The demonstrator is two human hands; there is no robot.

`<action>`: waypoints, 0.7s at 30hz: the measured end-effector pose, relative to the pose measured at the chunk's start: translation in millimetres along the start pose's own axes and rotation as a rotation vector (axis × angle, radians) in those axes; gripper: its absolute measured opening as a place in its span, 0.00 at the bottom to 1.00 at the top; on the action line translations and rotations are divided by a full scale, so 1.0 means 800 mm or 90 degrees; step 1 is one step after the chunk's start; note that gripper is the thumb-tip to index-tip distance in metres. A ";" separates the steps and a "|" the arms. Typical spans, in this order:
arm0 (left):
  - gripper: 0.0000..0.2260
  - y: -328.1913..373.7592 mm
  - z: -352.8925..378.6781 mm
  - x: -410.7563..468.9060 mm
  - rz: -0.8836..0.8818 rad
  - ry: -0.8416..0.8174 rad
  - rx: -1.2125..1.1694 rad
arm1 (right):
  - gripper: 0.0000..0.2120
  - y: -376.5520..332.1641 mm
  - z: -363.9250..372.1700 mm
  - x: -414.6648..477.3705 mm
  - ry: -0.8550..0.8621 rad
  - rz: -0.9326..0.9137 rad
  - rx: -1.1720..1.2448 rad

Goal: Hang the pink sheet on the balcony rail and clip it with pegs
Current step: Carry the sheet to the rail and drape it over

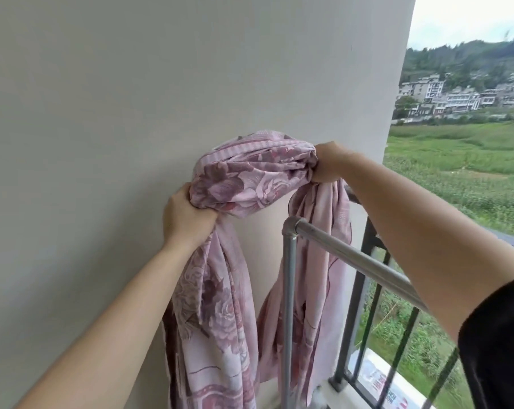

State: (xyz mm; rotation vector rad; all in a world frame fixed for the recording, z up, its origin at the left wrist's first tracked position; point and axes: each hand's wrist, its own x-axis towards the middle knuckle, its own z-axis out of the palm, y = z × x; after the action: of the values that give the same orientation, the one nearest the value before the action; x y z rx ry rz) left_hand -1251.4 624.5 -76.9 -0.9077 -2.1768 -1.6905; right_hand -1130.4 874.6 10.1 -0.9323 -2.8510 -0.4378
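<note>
The pink sheet point(249, 175), printed with large mauve roses, is bunched into a thick rope held up in front of the wall. My left hand point(187, 216) grips one end of the bunch at lower left. My right hand point(328, 163) grips the other end, higher and to the right. From each fist a long tail of fabric hangs down. The right tail falls behind the end of a silver metal rail point(350, 255), between it and the dark balcony railing point(368, 290). No pegs are in view.
A plain grey-white wall point(117, 113) fills the left and centre. The silver rail's upright post point(288, 305) stands close to the wall. Beyond the black bars lie green fields, houses and a wooded hill. A printed white object point(379, 382) lies on the ledge outside.
</note>
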 end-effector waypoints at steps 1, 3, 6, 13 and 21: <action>0.11 0.007 0.004 -0.005 0.003 -0.010 -0.027 | 0.14 0.008 -0.004 -0.015 -0.027 -0.004 -0.012; 0.09 0.020 0.011 -0.020 0.007 -0.033 -0.072 | 0.12 0.024 -0.011 -0.055 -0.113 0.006 -0.020; 0.07 0.040 0.023 -0.048 0.014 -0.077 -0.107 | 0.13 0.051 -0.003 -0.116 -0.163 0.031 0.002; 0.08 0.100 0.057 -0.143 0.031 -0.242 -0.186 | 0.16 0.106 0.001 -0.294 -0.187 0.148 0.053; 0.18 0.193 0.088 -0.278 0.090 -0.375 -0.289 | 0.14 0.161 -0.017 -0.500 -0.291 0.331 0.123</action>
State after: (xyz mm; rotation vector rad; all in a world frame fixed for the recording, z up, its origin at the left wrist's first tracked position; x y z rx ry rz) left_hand -972.9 639.5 -96.2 -1.8309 -1.9825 -2.0799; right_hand -732.0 745.2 -23.4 -1.8490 -2.7640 0.1214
